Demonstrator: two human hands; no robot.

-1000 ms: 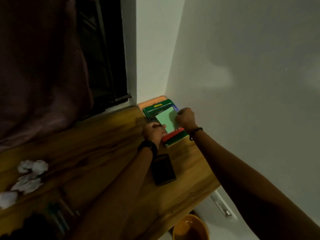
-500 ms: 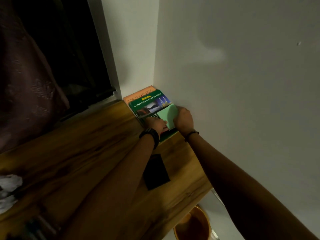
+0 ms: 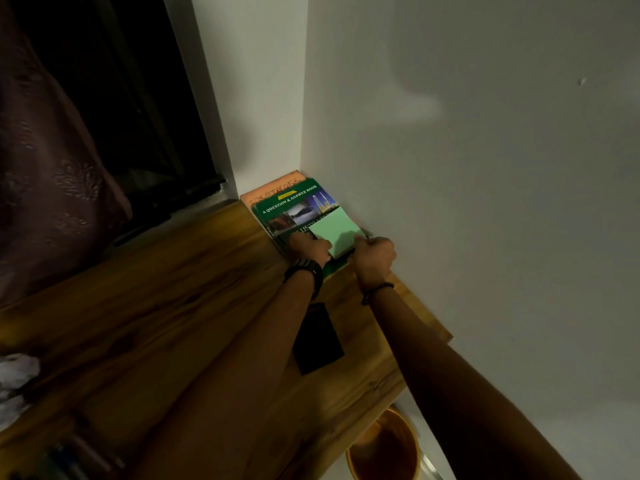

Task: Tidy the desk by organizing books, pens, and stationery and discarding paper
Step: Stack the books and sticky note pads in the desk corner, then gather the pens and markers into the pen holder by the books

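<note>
While the pad (image 3: 335, 233) lies flat on the green book (image 3: 294, 206) in the far corner by the wall, both hands square it: the left hand (image 3: 311, 249) has its fingers pressed to the pad's left edge, the right hand (image 3: 375, 254) grips the right edge. An orange book (image 3: 273, 191) sits beneath. So the books look stacked; a dark case (image 3: 317, 341) on the worktop (image 3: 156, 306), crumpled paper (image 3: 15, 375) at left and blurred pens (image 3: 69, 455) remain, with the bin (image 3: 384, 448) below
</note>
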